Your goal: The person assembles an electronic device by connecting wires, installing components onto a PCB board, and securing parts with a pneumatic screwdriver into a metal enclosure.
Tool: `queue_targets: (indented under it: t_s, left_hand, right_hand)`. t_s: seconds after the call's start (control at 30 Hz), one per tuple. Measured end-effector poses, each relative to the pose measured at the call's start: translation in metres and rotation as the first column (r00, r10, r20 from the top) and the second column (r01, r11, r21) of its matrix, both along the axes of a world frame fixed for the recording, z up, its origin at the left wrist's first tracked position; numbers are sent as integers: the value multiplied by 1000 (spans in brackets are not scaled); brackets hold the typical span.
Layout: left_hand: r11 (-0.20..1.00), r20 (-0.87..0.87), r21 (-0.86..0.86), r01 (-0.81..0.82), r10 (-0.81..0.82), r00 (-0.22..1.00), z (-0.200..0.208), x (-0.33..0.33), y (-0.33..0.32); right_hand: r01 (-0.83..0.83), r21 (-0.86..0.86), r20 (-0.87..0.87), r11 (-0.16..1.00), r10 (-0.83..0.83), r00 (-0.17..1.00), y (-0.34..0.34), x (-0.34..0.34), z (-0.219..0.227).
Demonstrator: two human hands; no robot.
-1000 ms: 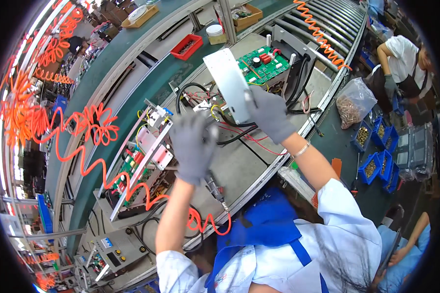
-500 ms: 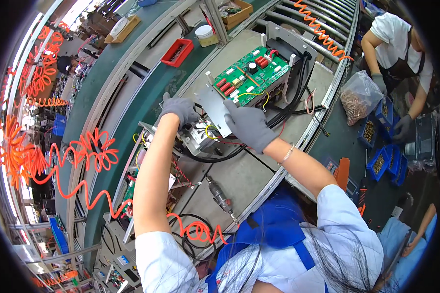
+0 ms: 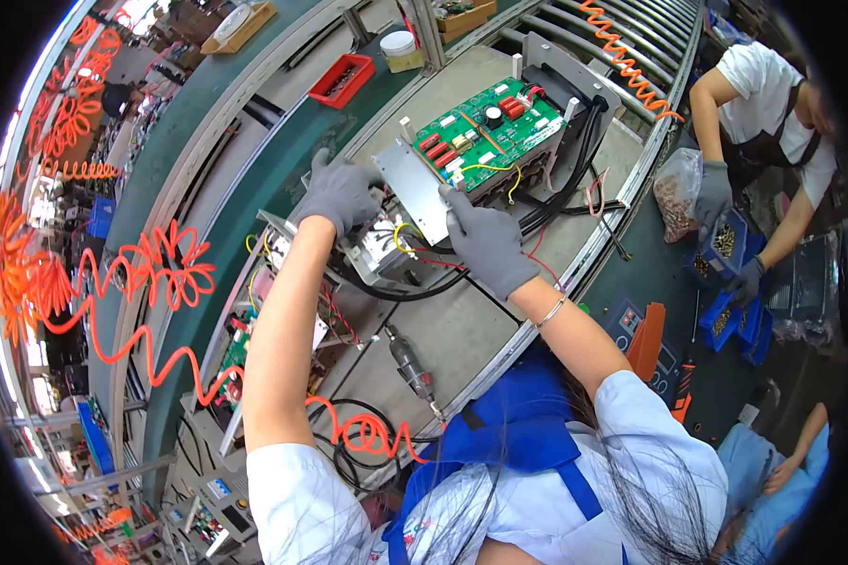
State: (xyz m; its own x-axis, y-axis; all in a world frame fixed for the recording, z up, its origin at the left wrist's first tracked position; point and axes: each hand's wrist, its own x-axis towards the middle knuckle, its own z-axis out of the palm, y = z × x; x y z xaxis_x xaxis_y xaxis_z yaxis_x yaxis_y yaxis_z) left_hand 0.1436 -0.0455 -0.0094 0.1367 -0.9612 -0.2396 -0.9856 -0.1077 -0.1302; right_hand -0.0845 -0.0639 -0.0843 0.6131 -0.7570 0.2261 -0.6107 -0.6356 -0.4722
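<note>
Grey bench top (image 3: 466,325) in front of me. On it: unit with green circuit board (image 3: 493,141) at the far right; metal box with loose wires (image 3: 379,254) left of that; second open unit (image 3: 239,347) further left, partly behind my forearm; power screwdriver (image 3: 412,367) lying nearest me. Beyond, green belt (image 3: 287,146) carries red tray (image 3: 343,80) with small parts inside. Dark green tabletop (image 3: 622,273) on my right: clear bag of small pieces (image 3: 675,200), blue bins (image 3: 725,315).
</note>
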Motion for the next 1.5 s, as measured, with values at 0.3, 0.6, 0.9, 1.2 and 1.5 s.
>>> queue_targets:
  t_s: [0.3, 0.6, 0.9, 1.2, 1.5]
  left_hand:
    - [402, -279, -887, -227, -75, 957, 36, -64, 150]
    - [310, -459, -548, -777, 665, 589, -56, -227, 455]
    - [-603, -569, -493, -627, 769, -292, -172, -309, 740]
    - [-772, -290, -116, -625, 628, -722, -206, -288, 968]
    - [-626, -389, 248, -739, 634, -668, -213, -289, 1013]
  right_hand:
    - [-614, 122, -165, 780, 626, 763, 88, -20, 9]
    - [-984, -132, -300, 122, 941, 156, 177, 26, -179]
    - [-975, -78, -270, -206, 946, -179, 219, 79, -161]
    - [-911, -30, 76, 411, 910, 408, 297, -20, -57]
    - [-966, 198, 936, -163, 323, 137, 311, -18, 104]
